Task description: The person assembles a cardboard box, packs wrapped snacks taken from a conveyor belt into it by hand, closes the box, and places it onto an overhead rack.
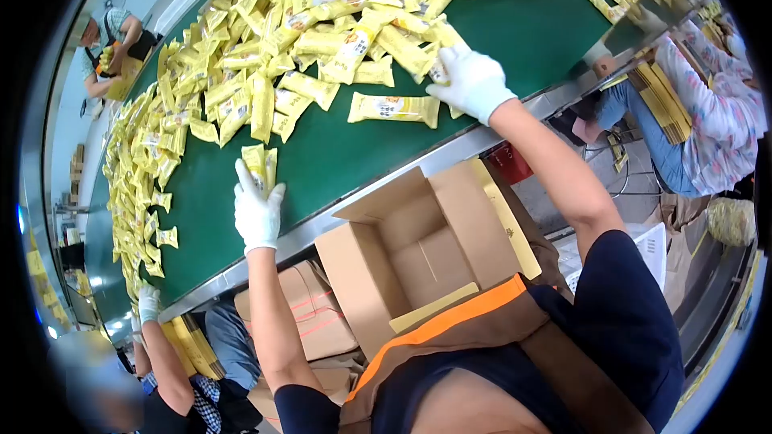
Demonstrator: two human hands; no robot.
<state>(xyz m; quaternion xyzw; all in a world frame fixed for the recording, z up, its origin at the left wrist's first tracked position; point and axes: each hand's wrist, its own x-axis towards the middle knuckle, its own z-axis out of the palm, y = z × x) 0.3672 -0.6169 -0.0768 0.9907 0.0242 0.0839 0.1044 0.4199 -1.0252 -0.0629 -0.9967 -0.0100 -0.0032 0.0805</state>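
Observation:
My left hand [258, 213], in a white glove, is closed around a couple of yellow snack packets [255, 162] standing up from its fingers at the near side of the green belt [322, 165]. Farther right, my gloved right hand [474, 84] grips a yellow packet [438, 71] at the edge of the heap; its fingertips are partly hidden. One loose packet [393, 108] lies flat just left of that hand. Between my arms, below the belt's edge, stands an open cardboard box [474, 221], with its bare bottom showing.
A large heap of yellow packets [322, 40] covers the far and left belt. The metal rail [354, 202] runs along its near edge. Closed cartons [310, 305] sit left of the box, a white crate [647, 253] to the right. Co-workers are at left, lower left and right.

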